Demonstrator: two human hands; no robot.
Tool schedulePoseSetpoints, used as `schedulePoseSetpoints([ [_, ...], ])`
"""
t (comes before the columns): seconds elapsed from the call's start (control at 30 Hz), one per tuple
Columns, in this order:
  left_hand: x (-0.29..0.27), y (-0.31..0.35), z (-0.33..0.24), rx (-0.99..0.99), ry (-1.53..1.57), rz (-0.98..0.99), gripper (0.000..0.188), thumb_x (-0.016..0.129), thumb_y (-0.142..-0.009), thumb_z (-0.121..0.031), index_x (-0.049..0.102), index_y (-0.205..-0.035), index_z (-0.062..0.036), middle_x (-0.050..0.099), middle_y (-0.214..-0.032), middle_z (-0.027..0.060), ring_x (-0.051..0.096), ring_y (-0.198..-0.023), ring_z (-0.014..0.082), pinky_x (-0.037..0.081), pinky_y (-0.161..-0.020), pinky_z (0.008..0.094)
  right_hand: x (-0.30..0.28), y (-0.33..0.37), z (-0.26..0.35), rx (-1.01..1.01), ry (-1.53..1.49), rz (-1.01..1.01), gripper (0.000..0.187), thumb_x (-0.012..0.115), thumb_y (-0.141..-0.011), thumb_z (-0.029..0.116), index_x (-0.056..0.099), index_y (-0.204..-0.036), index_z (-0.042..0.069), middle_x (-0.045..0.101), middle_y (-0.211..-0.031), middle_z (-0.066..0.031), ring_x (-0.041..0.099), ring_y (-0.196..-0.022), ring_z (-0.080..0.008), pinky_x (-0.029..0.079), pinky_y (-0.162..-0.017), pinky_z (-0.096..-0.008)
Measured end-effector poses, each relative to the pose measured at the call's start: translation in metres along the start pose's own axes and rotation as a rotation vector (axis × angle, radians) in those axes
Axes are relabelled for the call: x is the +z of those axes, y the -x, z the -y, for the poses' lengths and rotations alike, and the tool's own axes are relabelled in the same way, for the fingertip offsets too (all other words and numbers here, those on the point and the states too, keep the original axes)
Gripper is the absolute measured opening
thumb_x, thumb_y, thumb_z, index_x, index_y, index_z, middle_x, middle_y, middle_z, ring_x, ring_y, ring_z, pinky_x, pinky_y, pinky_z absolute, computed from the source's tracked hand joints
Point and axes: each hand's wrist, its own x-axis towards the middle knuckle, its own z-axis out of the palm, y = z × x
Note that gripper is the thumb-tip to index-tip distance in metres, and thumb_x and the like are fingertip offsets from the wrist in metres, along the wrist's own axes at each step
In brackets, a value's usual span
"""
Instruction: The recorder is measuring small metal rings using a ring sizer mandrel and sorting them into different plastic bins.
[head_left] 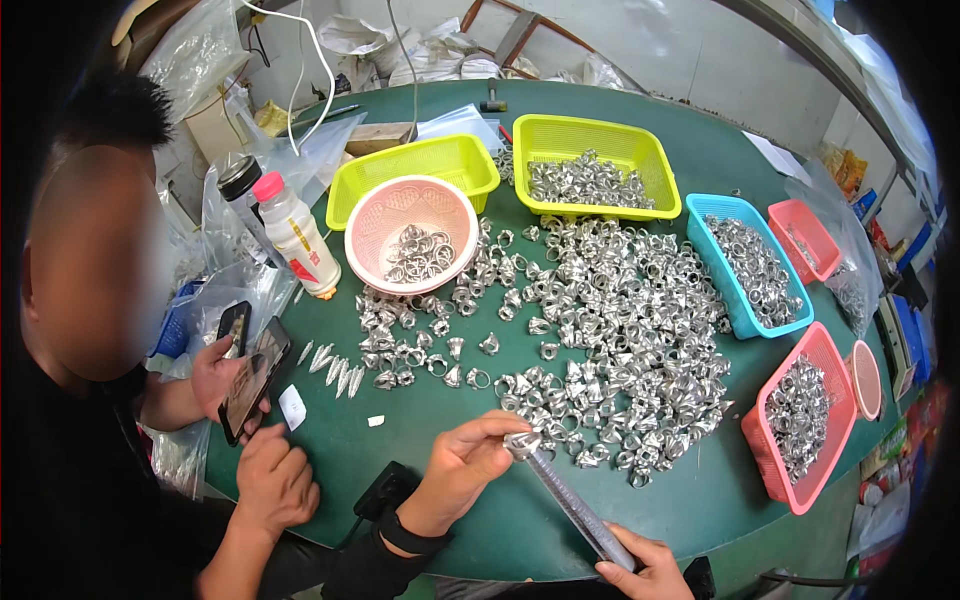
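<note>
My left hand (462, 472), with a dark band at its wrist, pinches a silver ring (521, 444) between thumb and fingers. The ring sits at the upper, thin end of a grey ring mandrel (578, 506) with marks along its length. Closed around the mandrel's lower end is my right hand (648, 572), near the front edge of the table. Just beyond both hands spreads a large heap of silver rings (630, 330). Left of it, a smaller group of rings (405, 340) lies by several slim, leaf-shaped metal pieces (343, 375).
Ring-filled baskets stand around the green table (400, 510): yellow-green (600, 137), blue (745, 325), pink (845, 400) and a round pale-pink one (410, 195). At left, a person (110, 400) holds phones (255, 380). Bottles (300, 235) stand nearby.
</note>
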Motion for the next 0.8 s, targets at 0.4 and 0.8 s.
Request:
schedulePoseSetpoints([
  [0.4,0.0,0.001,0.006,-0.095,-0.1,0.17,0.026,0.058,-0.069,-0.004,0.051,-0.092,0.0062,0.048,-0.093,0.011,0.046,-0.086,0.0163,0.037,-0.075,0.0274,0.004,-0.006,-0.007,-0.065,0.023,-0.061,0.04,0.058,-0.07,0.006,0.044,-0.107,-0.002,0.048,-0.068,0.0006,0.041,-0.054,-0.0043,0.035,-0.048,-0.0174],
  [0.8,0.005,0.012,0.026,-0.113,-0.162,0.178,0.021,0.058,-0.07,-0.003,0.051,-0.088,0.0054,0.049,-0.083,0.0056,0.046,-0.074,0.0093,0.04,-0.065,0.0209,0.02,-0.012,0.003,0.224,-0.374,-0.017,0.046,0.052,-0.075,0.01,0.034,-0.117,0.004,0.046,-0.061,0.0029,0.032,-0.042,-0.0008,0.025,-0.037,-0.0143],
])
